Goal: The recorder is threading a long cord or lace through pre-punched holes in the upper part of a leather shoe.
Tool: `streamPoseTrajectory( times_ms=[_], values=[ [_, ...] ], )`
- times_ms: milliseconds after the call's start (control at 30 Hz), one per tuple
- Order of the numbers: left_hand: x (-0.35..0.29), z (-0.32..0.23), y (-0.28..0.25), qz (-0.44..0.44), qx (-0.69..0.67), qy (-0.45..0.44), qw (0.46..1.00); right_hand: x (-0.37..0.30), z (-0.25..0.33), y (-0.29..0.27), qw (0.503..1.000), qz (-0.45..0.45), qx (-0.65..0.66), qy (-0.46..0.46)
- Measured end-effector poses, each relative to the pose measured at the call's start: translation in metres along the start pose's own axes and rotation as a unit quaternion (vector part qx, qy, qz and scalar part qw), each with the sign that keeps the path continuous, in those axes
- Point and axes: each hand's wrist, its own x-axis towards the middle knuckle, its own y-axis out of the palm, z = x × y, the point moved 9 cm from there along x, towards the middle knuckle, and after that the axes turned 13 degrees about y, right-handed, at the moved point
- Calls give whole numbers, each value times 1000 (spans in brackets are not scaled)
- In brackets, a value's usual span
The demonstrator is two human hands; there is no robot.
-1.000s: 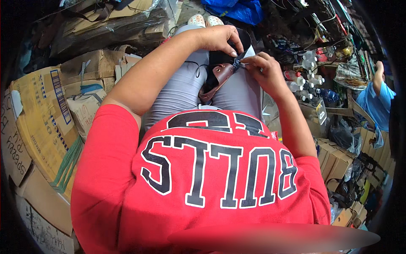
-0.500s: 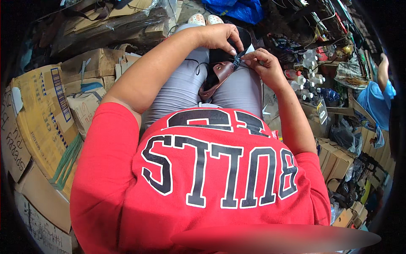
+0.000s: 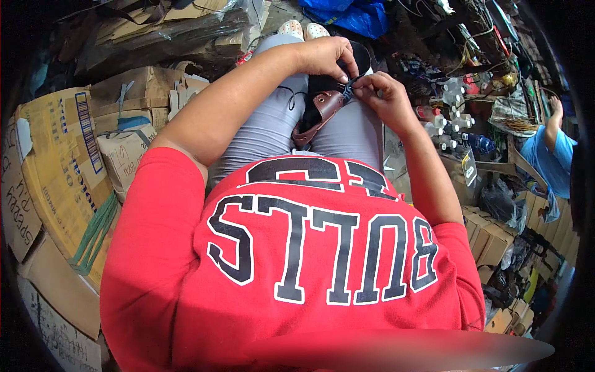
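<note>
A brown leather shoe (image 3: pixel 325 110) with metal eyelets rests between my thighs, its opening turned toward me. Dark laces (image 3: pixel 348 92) cross its front, and the far part of the shoe is hidden behind my hands. My left hand (image 3: pixel 328 59) bends over from the left, thumb and fingertips pinched on the laces. From the right, my right hand (image 3: pixel 385 99) pinches the laces too, just beside the left fingertips. A loose dark cord (image 3: pixel 291 96) loops over my left thigh. Past my hands is something black (image 3: pixel 359 59) that I cannot make out.
Cardboard boxes (image 3: pixel 62 167) are stacked on my left, with flattened cardboard (image 3: pixel 133 46) beyond. Several plastic bottles (image 3: pixel 455 121) stand to the right. A blue tarp (image 3: pixel 353 17) lies ahead past my feet. At the far right, another person's arm (image 3: pixel 553 118) shows beside blue cloth.
My fingertips have drawn closer together on the laces, with the right hand slightly nearer the left. The pale piece formerly showing between my hands is mostly out of sight.
</note>
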Motion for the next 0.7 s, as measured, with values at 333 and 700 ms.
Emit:
streamPoseTrajectory(
  times_ms=[333, 700],
  values=[
    [-122, -39, -60, -98, 209, -131, 964, -28, 23, -17, 992, -75, -64, -77],
    [-124, -68, -50, -174, 250, -111, 946, -45, 36, -2, 966, -141, -180, -116]
  ],
)
